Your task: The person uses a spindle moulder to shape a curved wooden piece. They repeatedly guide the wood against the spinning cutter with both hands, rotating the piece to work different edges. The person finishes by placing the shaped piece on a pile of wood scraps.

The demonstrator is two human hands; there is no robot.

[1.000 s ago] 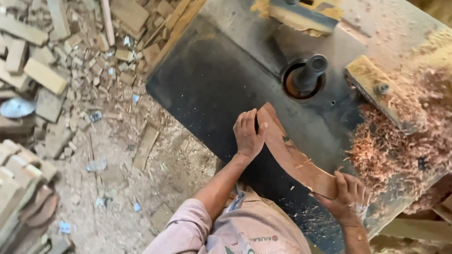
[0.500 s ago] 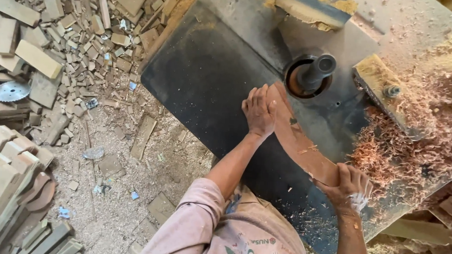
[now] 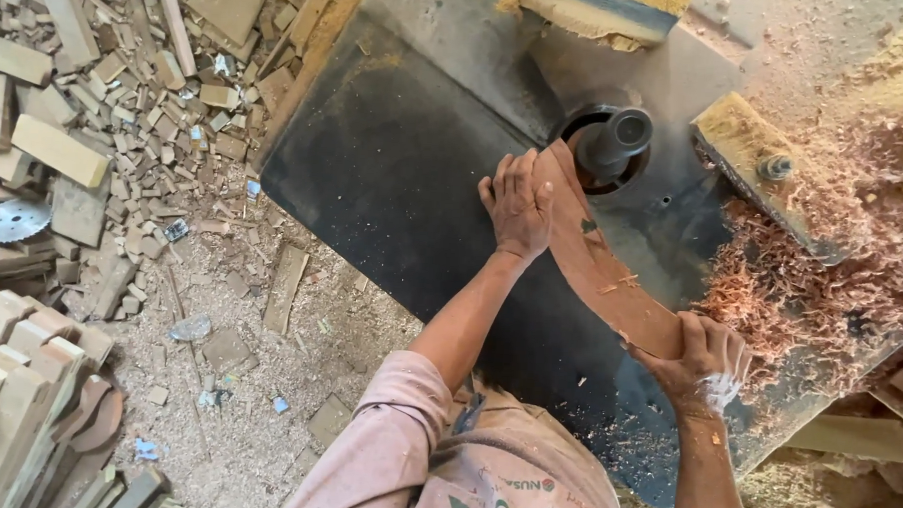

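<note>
The curved wooden piece lay flat on the dark metal bench, its far end touching or very close to the vertical spindle rising from the round opening in the bench; contact itself could not be confirmed from the head view. Judged from this layout, the piece was held at both ends so that its curved edge could be kept against the spindle while the flat face stayed down on the bench.

The left hand lay palm down on the end of the piece nearest the spindle, fingers extended and spread, pressing rather than gripping; nothing was enclosed in it. The left forearm ran straight from the pink sleeve toward the spindle, elbow only slightly bent.

The right hand was at the end of the piece farthest from the spindle, fingers curled over the end and closed on it, pale dust on the knuckles. The right forearm came up almost directly from below.

Reddish wood shavings were heaped to the right of the spindle, against a sawdust-coated block with a bolt. Offcuts and a circular saw blade lay on the floor, well left of the spindle.
</note>
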